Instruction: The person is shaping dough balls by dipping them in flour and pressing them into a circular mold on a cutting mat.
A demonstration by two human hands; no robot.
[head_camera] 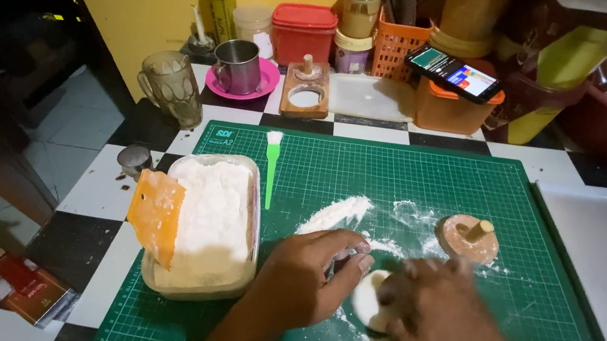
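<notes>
While the head view looks down on a green cutting mat (415, 180) laid over a checkered bench (98, 187), both hands work at the mat's near middle. A pale dough lump (367, 298) lies on the mat between them. Right hand (436, 317) curls over the lump's right side and covers part of it; fingers bent, closed loosely against the dough, though how much it actually grips is hidden by the hand's own back. Left hand (307, 276) sits just left of the lump, fingertips (359, 259) bent toward it and touching or nearly touching its upper left edge; not clamped on anything that can be seen.

Relation that matters: the lump lies directly right of the left hand and under the right hand's fingers, so the right is nearer. The lump looks roundish; no clear long axis.

Around them: flour dusting (335, 214) streaked on the mat beyond the left hand. A wooden press (468, 239) with a short peg stands beyond the right hand, apart from it. A tub of flour (208, 220) with an orange scraper (155, 214) leaning in it sits just left of the left hand. A green brush (271, 159) lies beyond the tub. Further back, a wooden mould (306, 90), metal cup (238, 65), glass mug (169, 85) and phone (453, 72).
</notes>
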